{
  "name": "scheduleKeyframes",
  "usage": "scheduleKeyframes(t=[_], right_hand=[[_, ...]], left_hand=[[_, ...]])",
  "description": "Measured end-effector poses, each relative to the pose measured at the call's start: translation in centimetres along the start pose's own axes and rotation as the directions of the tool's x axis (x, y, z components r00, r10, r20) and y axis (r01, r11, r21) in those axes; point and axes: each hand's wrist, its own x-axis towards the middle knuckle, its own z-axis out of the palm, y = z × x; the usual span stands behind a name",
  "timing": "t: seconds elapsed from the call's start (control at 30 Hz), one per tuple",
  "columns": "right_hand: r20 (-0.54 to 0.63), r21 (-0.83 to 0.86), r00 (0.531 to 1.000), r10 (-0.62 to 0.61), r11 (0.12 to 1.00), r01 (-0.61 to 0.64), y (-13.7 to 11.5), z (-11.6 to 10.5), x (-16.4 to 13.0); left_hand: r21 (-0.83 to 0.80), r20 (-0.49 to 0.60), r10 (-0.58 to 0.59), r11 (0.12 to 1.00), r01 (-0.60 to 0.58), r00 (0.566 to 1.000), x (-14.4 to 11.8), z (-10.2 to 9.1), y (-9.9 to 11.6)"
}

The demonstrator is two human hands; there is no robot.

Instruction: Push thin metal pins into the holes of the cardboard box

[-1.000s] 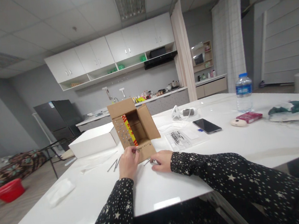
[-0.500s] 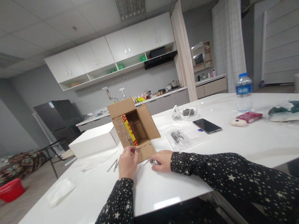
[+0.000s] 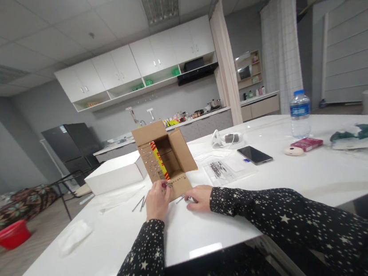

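the cardboard box [image 3: 165, 160] stands open at twelve o'clock from both hands, its side panel already studded with many small pins (screws, perhaps). left hand [image 3: 157, 200] pinches one at the box's lower flap; right hand [image 3: 198, 197] lies flat on the white table [image 3: 309, 176], fingertips on a loose nail [image 3: 180, 199]. more nails [image 3: 139, 203] wait at nine o'clock, so plenty seems left.

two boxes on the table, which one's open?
The brown cardboard box, standing right in front of the hands with its flaps spread. The flat white box just left of it is shut.
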Motion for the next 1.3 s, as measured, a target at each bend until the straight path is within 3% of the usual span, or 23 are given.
scheduleKeyframes(t=[0.3, 0.53, 0.8, 1.3], right_hand=[[0.009, -0.016, 0.999, 0.053, 0.998, -0.053, -0.3, 0.07, 0.17], [0.001, 0.008, 1.0, -0.008, 1.0, 0.008, -0.14, -0.22, -0.12], [0.022, -0.016, 0.998, 0.055, 0.998, -0.054, -0.48, -0.15, 0.07], [0.023, -0.016, 0.999, 0.045, 0.999, -0.044, -0.5, -0.21, 0.1]], left_hand=[[0.072, -0.028, 0.047, 0.996, -0.045, 0.999, 0.02, 0.21, 0.3], [0.109, -0.021, 0.096, 0.99, -0.093, 0.995, 0.19, 0.56, 0.35], [0.142, -0.011, 0.066, 0.988, -0.064, 0.998, 0.34, 0.39, 0.94], [0.171, -0.015, 0.097, 0.981, -0.093, 0.995, 0.34, 0.5, 0.95]])
